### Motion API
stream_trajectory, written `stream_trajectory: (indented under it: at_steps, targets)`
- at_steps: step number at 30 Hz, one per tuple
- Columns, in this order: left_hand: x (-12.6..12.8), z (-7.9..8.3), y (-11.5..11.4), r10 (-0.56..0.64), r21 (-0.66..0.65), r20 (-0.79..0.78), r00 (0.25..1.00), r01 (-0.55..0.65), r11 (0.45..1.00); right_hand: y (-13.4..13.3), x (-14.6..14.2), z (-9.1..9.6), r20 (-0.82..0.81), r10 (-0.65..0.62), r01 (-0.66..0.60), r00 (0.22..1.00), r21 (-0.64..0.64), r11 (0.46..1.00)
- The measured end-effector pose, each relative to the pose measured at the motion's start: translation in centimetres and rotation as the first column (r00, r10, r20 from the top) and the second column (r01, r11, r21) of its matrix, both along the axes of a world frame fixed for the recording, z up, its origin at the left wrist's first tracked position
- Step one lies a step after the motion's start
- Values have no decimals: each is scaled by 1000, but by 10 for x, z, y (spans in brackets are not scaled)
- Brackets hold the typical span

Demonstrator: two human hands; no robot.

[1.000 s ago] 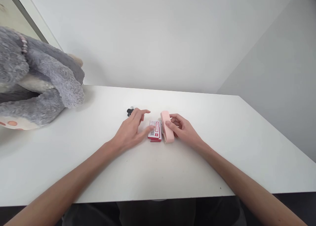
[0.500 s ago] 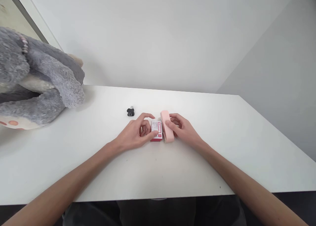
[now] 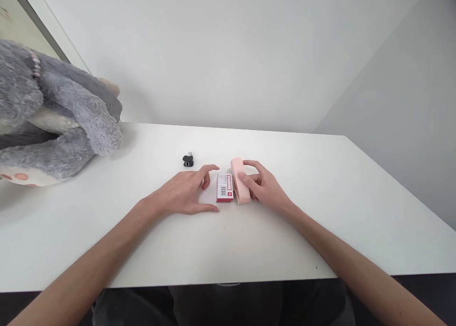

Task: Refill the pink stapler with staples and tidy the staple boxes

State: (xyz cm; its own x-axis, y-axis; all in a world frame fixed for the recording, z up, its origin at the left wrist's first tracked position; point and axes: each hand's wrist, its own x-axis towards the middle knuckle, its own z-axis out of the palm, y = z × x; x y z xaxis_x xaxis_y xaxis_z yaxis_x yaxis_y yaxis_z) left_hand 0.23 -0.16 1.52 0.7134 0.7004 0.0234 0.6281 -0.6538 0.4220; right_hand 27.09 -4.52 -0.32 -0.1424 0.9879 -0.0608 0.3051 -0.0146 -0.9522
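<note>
A small white-and-red box [image 3: 224, 187] with a barcode label, likely of staples by its look, lies on the white table. Its right side is against or very near a pink stapler [image 3: 241, 181]. My right hand [image 3: 261, 186] grips the stapler from the right, thumb on top and fingers round the far side. To the left of the box, my left hand [image 3: 188, 190] is open, thumb and forefinger spread around the box's near and far left corners without holding it. Part of a pale round item shows behind the stapler, mostly hidden.
Beyond my left hand a small black staple remover [image 3: 188, 160] rests on the table [image 3: 306, 174]. A big grey plush toy [image 3: 64, 112] sits at the table's left end. A white wall [image 3: 228, 55] rises behind, and the table's near edge runs before my lap.
My left hand has let go of the box and drawn back left, its thumb and fingers spreading apart. The box's label is now uncovered. My right hand stays on the stapler.
</note>
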Motion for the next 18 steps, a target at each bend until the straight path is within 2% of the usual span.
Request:
stream_trajectory:
  at_steps: [6,13,18]
  targets:
    - [10,-7,-4,16,-69,98,995,-9,998,-1,0,3,-27,21,-21,999,3,1000]
    - [14,-9,-6,17,-145,154,988,6,989,0,0,2,-34,32,-33,999,-8,999]
    - [12,-8,-9,6,-131,185,983,19,991,1,1,0,-34,38,-38,999,-3,999]
